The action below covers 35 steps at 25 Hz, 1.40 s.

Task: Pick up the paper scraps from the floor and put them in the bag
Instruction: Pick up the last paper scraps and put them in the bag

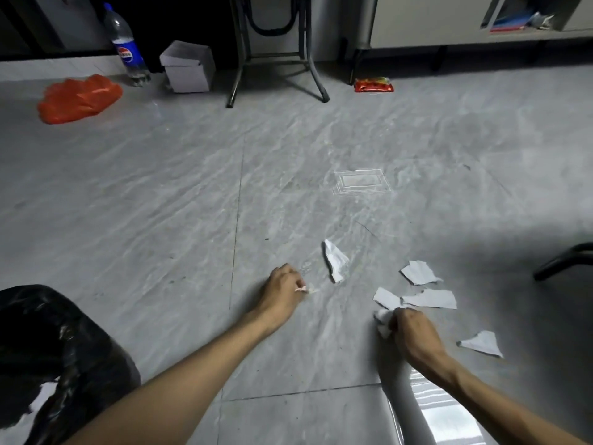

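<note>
R grip clutching scraps, bag left

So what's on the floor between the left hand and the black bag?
Nothing: in the head view the grey tile floor between the left hand and the black bag is bare, crossed only by the left forearm and a grout line.

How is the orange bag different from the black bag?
The orange bag lies flat and crumpled far off by the bottle; the black bag stands puffed up, close beside the left arm. The orange bag is bright and looks smaller in the picture; the black bag is dark, shiny and looks much bigger. Something white shows at the black bag's lower edge; nothing like that shows at the orange bag. Both are thin plastic bags on the grey floor.
</note>
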Each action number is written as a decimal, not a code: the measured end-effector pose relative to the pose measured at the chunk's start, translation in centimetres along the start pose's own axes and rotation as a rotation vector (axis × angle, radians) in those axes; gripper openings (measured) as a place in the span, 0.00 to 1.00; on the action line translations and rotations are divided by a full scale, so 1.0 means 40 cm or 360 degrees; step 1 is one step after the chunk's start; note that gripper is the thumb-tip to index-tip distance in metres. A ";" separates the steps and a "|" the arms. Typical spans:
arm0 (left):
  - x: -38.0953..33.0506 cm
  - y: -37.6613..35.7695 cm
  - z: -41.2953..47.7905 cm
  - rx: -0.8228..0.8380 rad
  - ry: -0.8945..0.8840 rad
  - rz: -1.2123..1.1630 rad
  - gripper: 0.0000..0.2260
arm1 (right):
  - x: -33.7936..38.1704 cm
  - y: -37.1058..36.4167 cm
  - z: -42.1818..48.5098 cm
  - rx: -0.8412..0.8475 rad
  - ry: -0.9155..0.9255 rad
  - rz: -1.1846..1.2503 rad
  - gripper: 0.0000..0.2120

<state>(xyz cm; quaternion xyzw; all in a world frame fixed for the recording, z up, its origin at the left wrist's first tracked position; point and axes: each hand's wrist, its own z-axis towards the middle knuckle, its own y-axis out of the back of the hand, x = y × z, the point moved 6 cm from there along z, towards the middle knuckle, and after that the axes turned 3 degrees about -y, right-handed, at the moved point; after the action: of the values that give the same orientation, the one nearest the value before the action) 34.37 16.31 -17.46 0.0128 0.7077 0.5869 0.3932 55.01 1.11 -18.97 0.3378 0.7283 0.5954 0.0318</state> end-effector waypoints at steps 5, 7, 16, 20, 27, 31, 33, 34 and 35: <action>-0.116 -0.138 0.101 0.0425 -0.0350 0.0395 0.11 | 0.018 0.050 0.036 -0.0044 0.0070 0.0399 0.11; -0.109 -0.165 0.112 0.0419 -0.0294 0.0367 0.09 | -0.002 0.069 0.049 -0.0038 -0.0009 0.0558 0.07; -0.108 0.003 -0.016 0.0031 0.0176 -0.0277 0.05 | 0.057 -0.001 0.041 0.0526 -0.0539 0.1991 0.07; -0.130 0.276 -0.140 -0.0269 0.0187 -0.0529 0.06 | 0.241 0.003 0.019 0.0722 -0.0348 0.2024 0.06; -0.020 0.685 -0.437 -0.0759 0.0367 -0.0540 0.06 | 0.761 0.065 -0.149 0.0931 0.0534 0.1621 0.07; 0.169 0.752 -0.604 -0.0906 0.0782 -0.0175 0.05 | 0.994 0.090 -0.273 0.0620 0.1086 0.1279 0.07; 0.269 0.738 -0.681 -0.0843 0.1047 -0.0022 0.06 | 1.082 0.079 -0.337 0.0471 0.1388 0.1152 0.08; 0.314 0.721 -0.713 -0.0777 0.1177 -0.0008 0.05 | 1.115 0.066 -0.367 0.0404 0.1532 0.1081 0.08; 0.349 0.702 -0.742 -0.0705 0.1293 -0.0021 0.04 | 1.141 0.044 -0.395 0.0359 0.1669 0.0986 0.08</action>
<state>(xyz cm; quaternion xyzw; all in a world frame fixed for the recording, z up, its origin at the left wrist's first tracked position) -4.68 7.37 -1.36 -0.3068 0.6621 0.6789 0.0811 13.59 12.06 3.41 0.1973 0.5735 0.5830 -0.5406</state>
